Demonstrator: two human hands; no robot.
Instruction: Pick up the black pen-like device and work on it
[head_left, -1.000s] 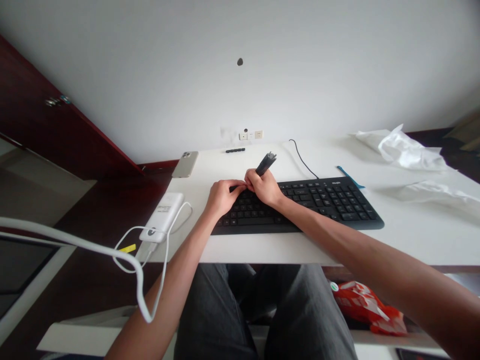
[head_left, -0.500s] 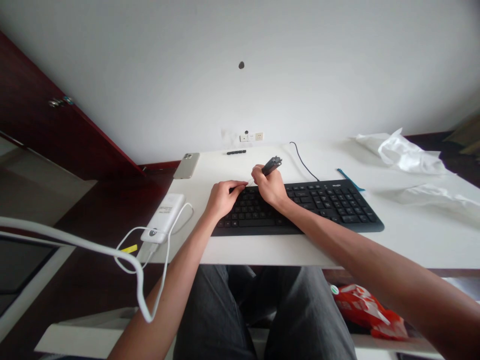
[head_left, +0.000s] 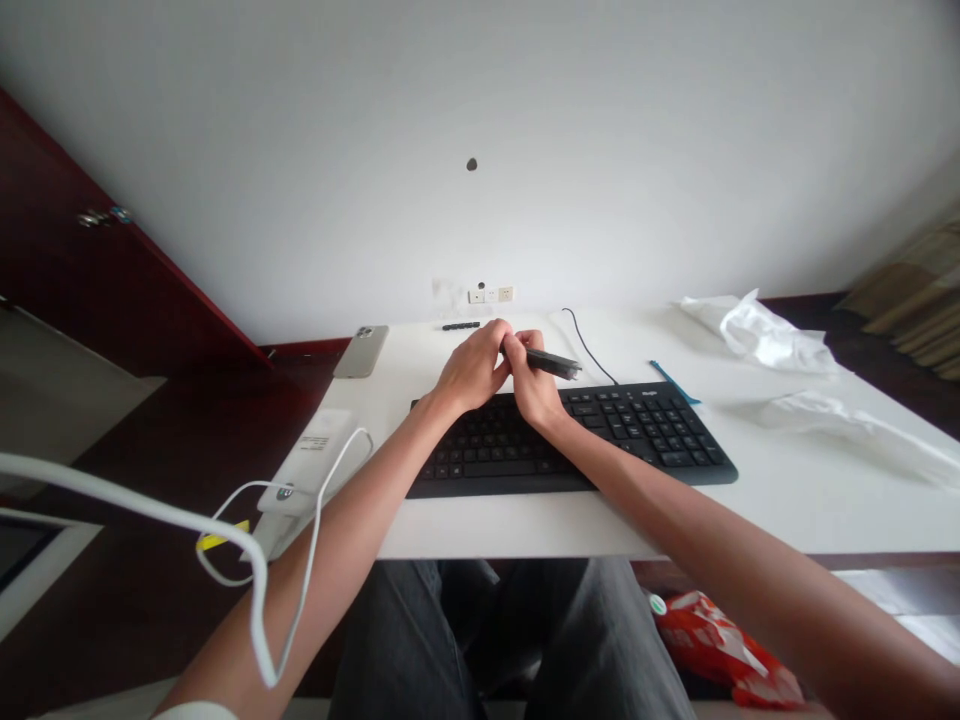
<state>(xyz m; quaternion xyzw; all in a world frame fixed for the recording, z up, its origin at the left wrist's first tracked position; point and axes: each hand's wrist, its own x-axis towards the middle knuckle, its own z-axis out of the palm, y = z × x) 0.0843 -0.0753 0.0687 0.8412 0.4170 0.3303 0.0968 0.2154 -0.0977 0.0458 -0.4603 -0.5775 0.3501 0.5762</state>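
Observation:
A black keyboard [head_left: 600, 440] lies on the white desk [head_left: 787, 490] in front of me. Both my hands are raised together above its upper left part. My right hand [head_left: 534, 385] is closed around a dark pen-like tool [head_left: 556, 364] that points to the right. My left hand [head_left: 472, 368] is closed in a pinch against the tool's near end; what it grips there is hidden by the fingers. A short row of small black pieces [head_left: 460, 326] lies on the desk just behind the hands.
A phone [head_left: 361, 351] lies face down at the desk's back left. A white power bank [head_left: 307, 462] with a white cable [head_left: 247, 540] sits at the left edge. Crumpled white plastic [head_left: 757, 335] lies at the right. A thin blue strip [head_left: 673, 381] lies beside the keyboard. An orange bag [head_left: 712, 655] is under the desk.
Both hands lifted off the keyboard's top left keys and moved back. The tool swung from pointing up and away to lying level, pointing right. The left hand closed in on its end.

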